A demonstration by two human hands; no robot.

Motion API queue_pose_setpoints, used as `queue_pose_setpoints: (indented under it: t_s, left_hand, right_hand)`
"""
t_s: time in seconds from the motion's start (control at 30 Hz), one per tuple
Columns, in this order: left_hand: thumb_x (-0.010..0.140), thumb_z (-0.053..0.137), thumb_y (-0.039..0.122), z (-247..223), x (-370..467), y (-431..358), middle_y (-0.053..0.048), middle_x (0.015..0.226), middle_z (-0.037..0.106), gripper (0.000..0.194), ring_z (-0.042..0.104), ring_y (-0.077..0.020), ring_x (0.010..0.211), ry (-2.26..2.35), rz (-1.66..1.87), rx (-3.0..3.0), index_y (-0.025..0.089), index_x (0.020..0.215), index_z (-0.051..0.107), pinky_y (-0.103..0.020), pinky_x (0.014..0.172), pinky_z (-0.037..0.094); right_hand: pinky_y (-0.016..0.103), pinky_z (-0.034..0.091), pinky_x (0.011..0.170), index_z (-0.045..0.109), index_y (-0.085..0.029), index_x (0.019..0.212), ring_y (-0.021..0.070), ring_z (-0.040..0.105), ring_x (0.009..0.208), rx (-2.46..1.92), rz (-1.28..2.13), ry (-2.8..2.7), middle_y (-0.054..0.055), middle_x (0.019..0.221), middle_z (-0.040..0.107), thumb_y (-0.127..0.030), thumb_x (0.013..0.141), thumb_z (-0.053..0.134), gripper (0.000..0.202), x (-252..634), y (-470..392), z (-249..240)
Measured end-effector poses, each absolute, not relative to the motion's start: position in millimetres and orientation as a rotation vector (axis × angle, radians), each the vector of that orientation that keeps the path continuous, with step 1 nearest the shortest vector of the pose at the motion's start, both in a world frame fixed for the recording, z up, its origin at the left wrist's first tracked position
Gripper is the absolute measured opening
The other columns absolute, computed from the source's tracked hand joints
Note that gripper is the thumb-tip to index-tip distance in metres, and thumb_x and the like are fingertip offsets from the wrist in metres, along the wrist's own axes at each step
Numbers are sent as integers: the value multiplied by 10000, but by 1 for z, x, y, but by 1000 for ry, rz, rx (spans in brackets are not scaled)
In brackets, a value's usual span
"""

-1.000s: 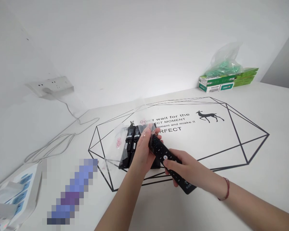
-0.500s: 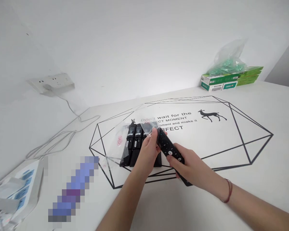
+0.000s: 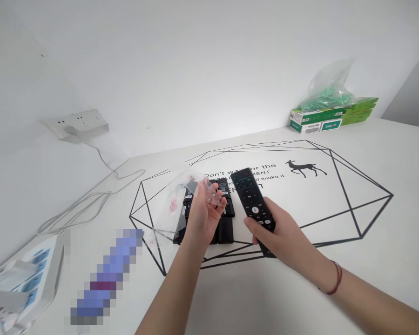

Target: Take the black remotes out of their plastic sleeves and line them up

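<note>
My right hand [image 3: 277,232] is closed around the lower part of a black remote control [image 3: 246,186], its button side up and its top tilted away from me. To its left, my left hand [image 3: 206,214] has its fingers curled on a crumpled clear plastic bag [image 3: 212,196]. The bag's sheer film spreads out leftward and bears a red mark. Beneath the left hand, several black remote controls [image 3: 225,230] lie side by side on the table, white labels showing on some. My hand and the plastic hide part of them.
At the back right, a clear bag with green contents [image 3: 330,95] rests on green and white boxes [image 3: 316,118]. A wall socket [image 3: 85,122] feeds a grey cable [image 3: 104,160]. A white power strip [image 3: 42,274] and a pixelated object [image 3: 108,274] are at the left. The white table [image 3: 335,204] carries printed lines.
My left hand has moved left, away from the remote control, with the clear plastic in its fingers. The held remote control now shows its whole upper face and stands more upright in view.
</note>
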State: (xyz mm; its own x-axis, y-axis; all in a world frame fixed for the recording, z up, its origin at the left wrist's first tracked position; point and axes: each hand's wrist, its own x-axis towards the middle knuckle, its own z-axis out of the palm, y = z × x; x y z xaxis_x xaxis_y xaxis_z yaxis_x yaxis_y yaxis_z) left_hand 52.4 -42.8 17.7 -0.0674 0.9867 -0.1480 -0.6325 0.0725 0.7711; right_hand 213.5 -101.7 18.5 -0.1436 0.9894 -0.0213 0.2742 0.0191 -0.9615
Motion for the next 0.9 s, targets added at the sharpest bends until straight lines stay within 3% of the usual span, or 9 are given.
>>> queue_pose_setpoints:
  t_s: [0.1, 0.23, 0.43, 0.6, 0.77, 0.9]
  left_hand:
    - [792, 642, 461, 14, 65, -52, 11, 918, 615, 270, 594, -79, 714, 832, 1348, 584, 248, 956, 623, -228, 659, 514]
    - [750, 676, 482, 9, 81, -66, 1, 814, 602, 323, 571, -93, 691, 766, 1184, 707, 224, 943, 658, -215, 630, 490]
    - [752, 686, 452, 7, 81, -67, 30, 700, 512, 304, 498, -65, 605, 796, 1201, 628, 198, 919, 672, -198, 600, 462]
    - [720, 726, 423, 7, 78, -62, 40, 687, 497, 289, 461, -43, 582, 886, 1324, 632, 179, 866, 673, -166, 571, 437]
    - [723, 718, 424, 2, 89, -70, 31, 619, 513, 291, 493, -69, 551, 803, 1172, 787, 161, 688, 599, -208, 565, 445]
    - [770, 672, 423, -1, 91, -71, 29, 610, 506, 310, 492, -77, 572, 801, 1135, 792, 165, 644, 555, -226, 614, 449]
  right_hand:
    - [262, 456, 515, 492, -234, 882, 151, 579, 574, -1303, 1122, -1405, -14, 700, 623, -372, 798, 587, 187, 214, -101, 21]
    - [311, 503, 589, 549, -236, 945, 189, 633, 666, -1321, 1022, -1358, 43, 904, 676, -363, 737, 653, 264, 214, -98, 21]
    - [284, 484, 501, 531, -223, 829, 159, 598, 533, -1336, 1037, -1235, -1, 677, 638, -327, 726, 649, 188, 214, -94, 21]
    - [279, 489, 494, 523, -215, 828, 150, 601, 519, -1294, 1067, -1215, -13, 683, 623, -338, 704, 683, 237, 216, -93, 24]
    - [288, 496, 509, 536, -218, 857, 144, 602, 537, -1308, 1139, -1310, 5, 794, 657, -343, 670, 712, 285, 214, -92, 21]
    - [268, 475, 486, 516, -201, 802, 131, 581, 487, -1203, 1261, -1208, -21, 662, 613, -365, 687, 712, 281, 216, -86, 14]
